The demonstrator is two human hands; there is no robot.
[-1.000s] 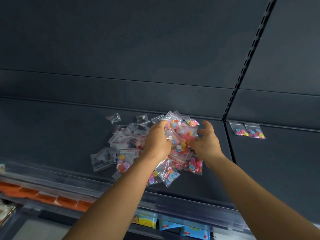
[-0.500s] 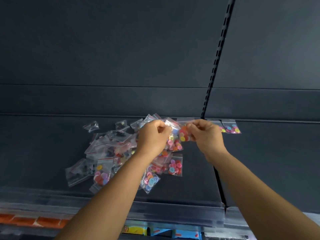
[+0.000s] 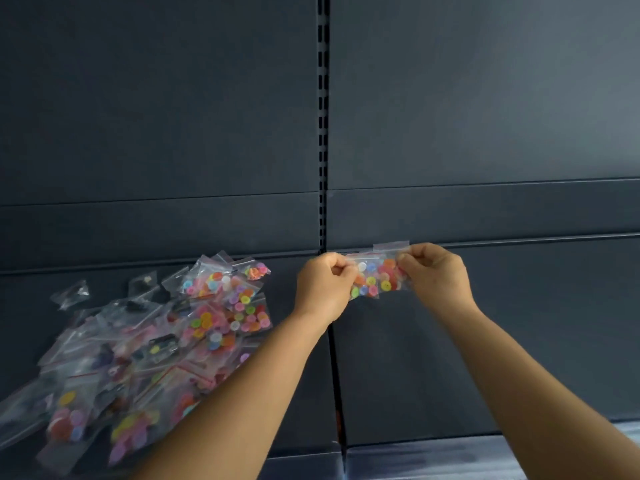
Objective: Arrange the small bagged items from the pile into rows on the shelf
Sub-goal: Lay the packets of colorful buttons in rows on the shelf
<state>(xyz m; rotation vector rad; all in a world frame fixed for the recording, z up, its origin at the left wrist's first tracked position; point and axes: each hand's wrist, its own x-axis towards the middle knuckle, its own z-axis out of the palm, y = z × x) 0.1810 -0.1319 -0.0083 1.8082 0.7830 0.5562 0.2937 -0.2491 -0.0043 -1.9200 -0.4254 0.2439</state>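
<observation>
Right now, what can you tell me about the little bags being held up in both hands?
The held bags are small clear plastic pouches, apparently more than one overlapping, filled with bright buttons in red, orange, yellow, blue and pink. The left hand pinches one end, the right hand the other. They hang near the back of the dark shelf, right of the pile.

A single head-worn view looks forward and slightly down from the person's own standpoint, close to the dark shelf (image 3: 485, 341) (both forearms reach in from the bottom edge), squarely facing the back panel and its slotted upright (image 3: 323, 133).
</observation>
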